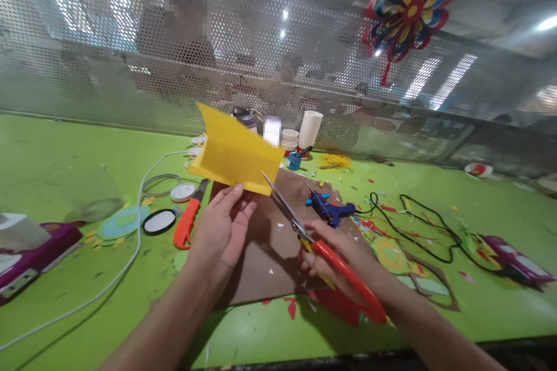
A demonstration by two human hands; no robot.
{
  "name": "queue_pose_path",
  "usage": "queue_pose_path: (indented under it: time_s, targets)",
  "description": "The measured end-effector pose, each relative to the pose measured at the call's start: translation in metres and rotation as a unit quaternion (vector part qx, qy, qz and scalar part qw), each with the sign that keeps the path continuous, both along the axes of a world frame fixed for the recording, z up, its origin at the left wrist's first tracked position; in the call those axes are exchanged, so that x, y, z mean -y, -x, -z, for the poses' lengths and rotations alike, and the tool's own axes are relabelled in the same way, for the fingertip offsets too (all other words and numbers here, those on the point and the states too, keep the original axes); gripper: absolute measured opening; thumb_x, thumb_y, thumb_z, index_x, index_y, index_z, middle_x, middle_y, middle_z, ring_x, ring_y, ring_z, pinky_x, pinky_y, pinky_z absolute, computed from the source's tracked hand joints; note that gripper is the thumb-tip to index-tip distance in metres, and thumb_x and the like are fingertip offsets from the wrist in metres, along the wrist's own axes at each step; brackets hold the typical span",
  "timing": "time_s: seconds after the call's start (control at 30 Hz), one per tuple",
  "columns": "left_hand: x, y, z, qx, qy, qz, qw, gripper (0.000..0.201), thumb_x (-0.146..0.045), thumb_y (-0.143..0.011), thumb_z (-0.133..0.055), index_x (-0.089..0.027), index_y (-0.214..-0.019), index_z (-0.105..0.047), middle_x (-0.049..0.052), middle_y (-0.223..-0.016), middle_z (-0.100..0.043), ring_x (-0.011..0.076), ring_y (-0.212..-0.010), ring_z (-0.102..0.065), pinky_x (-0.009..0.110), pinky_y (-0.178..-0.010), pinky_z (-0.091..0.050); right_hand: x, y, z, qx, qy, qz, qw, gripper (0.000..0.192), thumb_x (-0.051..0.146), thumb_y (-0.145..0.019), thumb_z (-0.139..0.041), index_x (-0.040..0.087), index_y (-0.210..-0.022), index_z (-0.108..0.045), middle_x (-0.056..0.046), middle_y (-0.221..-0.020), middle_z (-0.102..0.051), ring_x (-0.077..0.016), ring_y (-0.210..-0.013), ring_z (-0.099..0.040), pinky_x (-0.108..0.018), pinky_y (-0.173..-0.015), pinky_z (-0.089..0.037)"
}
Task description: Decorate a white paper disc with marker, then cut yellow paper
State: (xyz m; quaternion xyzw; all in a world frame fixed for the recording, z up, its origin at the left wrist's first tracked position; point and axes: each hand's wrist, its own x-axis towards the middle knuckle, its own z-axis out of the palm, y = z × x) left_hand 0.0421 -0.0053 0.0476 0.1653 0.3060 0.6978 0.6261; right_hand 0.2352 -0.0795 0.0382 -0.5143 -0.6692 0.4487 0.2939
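Note:
My left hand (223, 225) pinches the lower edge of a folded yellow paper sheet (232, 151) and holds it up above a brown cardboard mat (270, 249). In my right hand (335, 255) is a pair of red-handled scissors (343, 269). Their blades are closed and point up-left, with the tip just touching the paper's lower right edge. Both hands hover over the green table (65, 162).
A blue glue gun (331, 208) with its black cord (418, 226) lies right of the mat. An orange utility knife (188, 217), tape rolls and a white cable lie at left. Cups and jars stand at the back by a perforated metal screen (108, 52). Paper scraps litter the right side.

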Motion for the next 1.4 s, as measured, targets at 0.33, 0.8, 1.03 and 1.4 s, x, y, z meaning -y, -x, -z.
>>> queue_pose_path:
  time_s: [0.33, 0.8, 1.03, 1.4]
  targets:
    - [0.006, -0.005, -0.003, -0.021, -0.049, -0.004, 0.999, 0.016, -0.005, -0.081, -0.064, -0.017, -0.070, -0.066, 0.002, -0.085, -0.073, 0.0145, -0.089, -0.069, 0.031, -0.090, -0.058, 0.008, 0.020, -0.007, -0.016, -0.060, -0.002, 0.998, 0.032, 0.046, -0.094, -0.053, 0.021, -0.113, -0.053, -0.004, -0.085, -0.061, -0.0161, -0.069, -0.057, -0.028, -0.059, -0.049]
    - [-0.001, -0.002, 0.007, -0.067, -0.038, 0.014, 0.997, 0.011, -0.012, -0.077, -0.070, -0.019, -0.069, -0.068, 0.000, -0.082, -0.071, 0.0153, -0.087, -0.067, 0.029, -0.087, -0.057, 0.011, 0.005, -0.009, 0.015, -0.047, -0.012, 0.999, 0.041, 0.049, -0.094, -0.054, 0.020, -0.122, -0.049, -0.006, -0.088, -0.064, -0.0217, -0.080, -0.064, -0.033, -0.067, -0.053]
    - [0.003, 0.001, 0.009, -0.095, -0.061, 0.030, 0.993, 0.009, -0.017, -0.074, -0.075, -0.018, -0.068, -0.068, 0.002, -0.083, -0.072, 0.0169, -0.086, -0.069, 0.028, -0.081, -0.057, 0.014, -0.005, -0.006, 0.038, -0.049, -0.022, 0.998, 0.043, 0.054, -0.095, -0.050, 0.021, -0.122, -0.052, -0.005, -0.086, -0.066, -0.0198, -0.076, -0.065, -0.032, -0.068, -0.053]
    - [0.007, -0.005, 0.010, -0.123, -0.105, 0.049, 0.986, 0.014, -0.022, -0.064, -0.082, -0.019, -0.064, -0.068, 0.003, -0.076, -0.072, 0.0204, -0.080, -0.069, 0.027, -0.069, -0.058, 0.021, -0.013, -0.016, 0.097, -0.051, -0.026, 0.994, 0.045, 0.052, -0.093, -0.052, 0.017, -0.120, -0.052, -0.010, -0.097, -0.065, -0.0242, -0.087, -0.060, -0.036, -0.073, -0.046]
